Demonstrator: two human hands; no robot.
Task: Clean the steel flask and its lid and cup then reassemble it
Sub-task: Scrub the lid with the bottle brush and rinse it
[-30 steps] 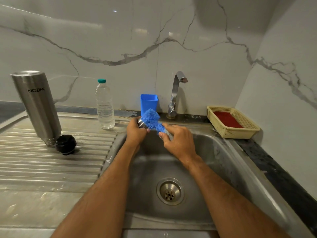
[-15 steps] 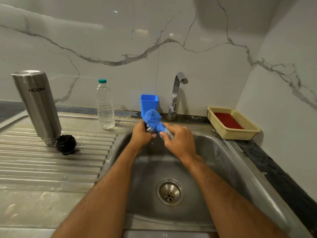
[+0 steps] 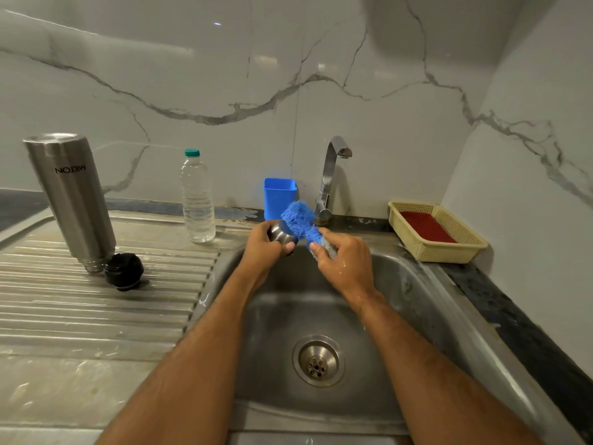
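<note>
Over the back of the sink, my left hand (image 3: pixel 263 248) grips the small steel cup (image 3: pixel 279 234), mostly hidden by my fingers. My right hand (image 3: pixel 345 263) holds the handle of a blue bristle brush (image 3: pixel 298 218), whose head lies against the cup's right side. The steel flask (image 3: pixel 72 200) stands upside down on the ribbed draining board at the left. Its black lid (image 3: pixel 124 270) lies right beside the flask's mouth.
A clear water bottle (image 3: pixel 197 200) and a blue plastic holder (image 3: pixel 278 194) stand at the back, left of the chrome tap (image 3: pixel 330 175). A yellow basket (image 3: pixel 449 248) holding a red pad sits on the right ledge. The sink basin (image 3: pixel 401 284) has a drain (image 3: pixel 318 361) below my hands.
Cup and brush have shifted slightly right and up. The brush head has moved from over the cup's mouth to its right side, and more of the steel cup shows.
</note>
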